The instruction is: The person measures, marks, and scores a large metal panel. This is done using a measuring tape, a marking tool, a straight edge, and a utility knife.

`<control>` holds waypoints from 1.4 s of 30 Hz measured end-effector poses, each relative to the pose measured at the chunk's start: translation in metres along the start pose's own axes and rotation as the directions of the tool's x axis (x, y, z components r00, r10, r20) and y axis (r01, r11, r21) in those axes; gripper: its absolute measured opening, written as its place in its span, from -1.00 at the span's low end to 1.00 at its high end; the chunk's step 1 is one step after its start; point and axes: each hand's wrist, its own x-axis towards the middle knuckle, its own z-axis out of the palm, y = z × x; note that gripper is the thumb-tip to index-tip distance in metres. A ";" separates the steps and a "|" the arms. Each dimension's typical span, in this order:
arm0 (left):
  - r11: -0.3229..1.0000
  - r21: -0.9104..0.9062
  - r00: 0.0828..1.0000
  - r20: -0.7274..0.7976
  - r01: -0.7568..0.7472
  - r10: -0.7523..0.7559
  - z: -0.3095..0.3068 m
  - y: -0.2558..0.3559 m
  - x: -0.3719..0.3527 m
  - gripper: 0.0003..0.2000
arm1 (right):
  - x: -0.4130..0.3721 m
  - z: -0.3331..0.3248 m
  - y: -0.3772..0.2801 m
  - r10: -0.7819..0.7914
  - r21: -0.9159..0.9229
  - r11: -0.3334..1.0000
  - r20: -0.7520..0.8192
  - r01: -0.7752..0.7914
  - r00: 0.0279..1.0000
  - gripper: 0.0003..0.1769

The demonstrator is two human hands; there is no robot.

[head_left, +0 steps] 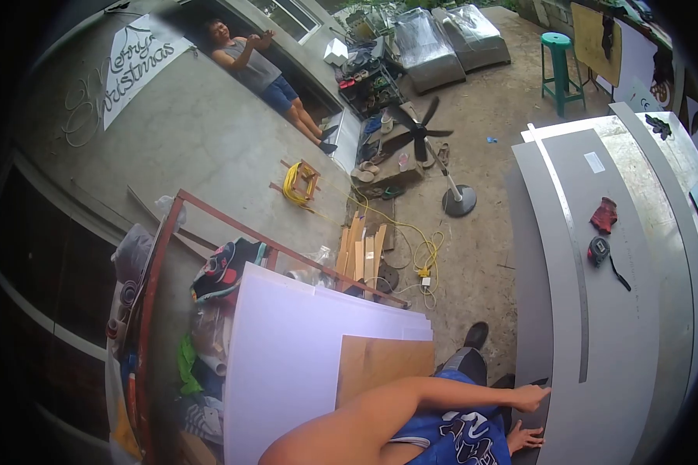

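My left hand (529, 397) is at the near edge of a large grey sheet (620, 341), fingers curled and index finger reaching onto the edge. A small dark pointed piece (541, 382) shows beside its knuckles; I cannot tell what the hand grips. Just below, my right hand (526, 439) rests at the same edge with its fingers spread. A long metal ruler (574, 225) lies lengthwise on the sheet. Farther over sit a tape measure (599, 251) with a black strap and a red glove (604, 215).
More panels (640, 163) lie under the sheet, with a black glove (658, 126) at the far end. White boards (287, 349) lean behind me on a rusty frame (171, 225). A fan (459, 200), yellow cord (434, 252) and green stool (558, 74) stand about. Another person (260, 74) is at the doorway.
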 end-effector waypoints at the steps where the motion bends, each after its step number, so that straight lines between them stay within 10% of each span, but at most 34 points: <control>1: 0.993 0.054 0.992 -0.077 0.108 -0.104 -0.020 -0.039 -0.006 -0.46 | 0.002 0.044 -0.011 0.005 -0.101 0.995 -0.039 -0.009 0.999 -0.33; 10: 0.625 -0.259 0.459 -0.488 0.736 -0.742 -0.183 -0.316 -0.198 -0.52 | 0.022 0.290 -0.027 0.055 -0.688 0.615 -0.452 -0.387 0.890 -0.05; 15: 0.428 -0.448 0.294 -0.338 0.785 -0.894 -0.207 -0.459 -0.273 -0.68 | 0.041 0.362 -0.102 -0.184 -0.770 0.636 -0.218 -0.053 0.959 -0.09; 21: 0.532 -0.483 0.457 -0.274 0.696 -0.846 -0.258 -0.454 -0.189 -0.56 | 0.078 0.424 -0.232 -0.265 -0.830 0.516 0.079 0.211 0.961 -0.17; 30: 0.751 -0.539 0.808 -0.200 0.381 -0.554 -0.326 -0.280 0.033 -0.53 | 0.159 0.505 -0.348 -0.157 -0.898 -0.097 0.439 0.428 0.885 0.03; 37: 0.253 -0.963 0.843 -0.211 -0.092 -0.495 -0.349 -0.177 0.159 -0.68 | 0.172 0.526 -0.320 -0.163 -0.869 -0.353 0.423 0.348 0.891 -0.09; 42: 0.374 -0.914 0.844 -0.073 0.156 -0.531 -0.382 -0.181 0.168 -0.75 | 0.171 0.534 -0.317 -0.149 -0.907 -0.313 0.340 0.282 0.929 -0.23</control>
